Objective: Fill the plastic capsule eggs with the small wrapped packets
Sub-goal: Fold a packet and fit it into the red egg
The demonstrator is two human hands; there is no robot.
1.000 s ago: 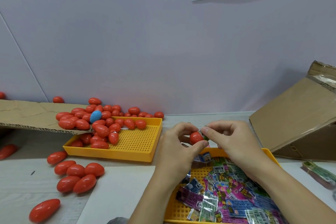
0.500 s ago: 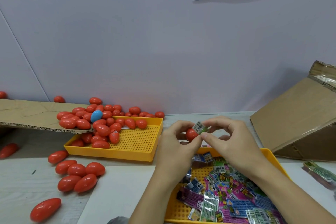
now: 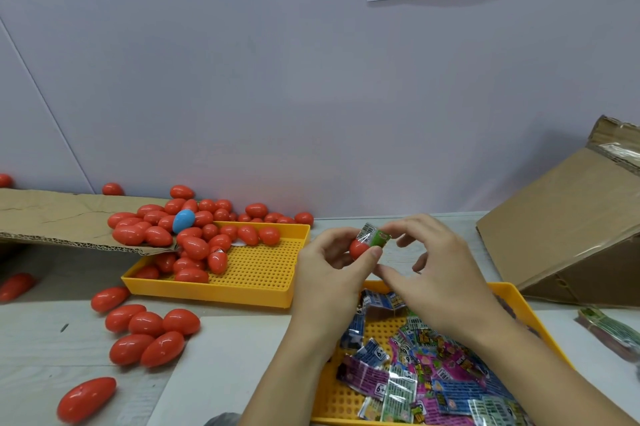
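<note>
the left hand (image 3: 325, 273) grips a red egg half (image 3: 358, 248) between thumb and fingers, held above the near yellow tray (image 3: 516, 301) of wrapped packets (image 3: 426, 377). a folded packet (image 3: 374, 236) sticks out of the half — the right hand (image 3: 436, 273) has its fingers curled over it, one fingertip on the wrapper. more red eggs (image 3: 194, 245) spill off a cardboard flap (image 3: 62, 218) into the far tray (image 3: 256, 273), one blue egg (image 3: 183, 220) among them.

A small hand-packing workbench against a plain wall: heaps of red capsule eggs (image 3: 194, 242) spill into a yellow perforated tray (image 3: 221, 290) at nine o'clock, wrapped packets (image 3: 426, 377) fill another at five, and cardboard boxes (image 3: 568, 231) stand at three.
</note>
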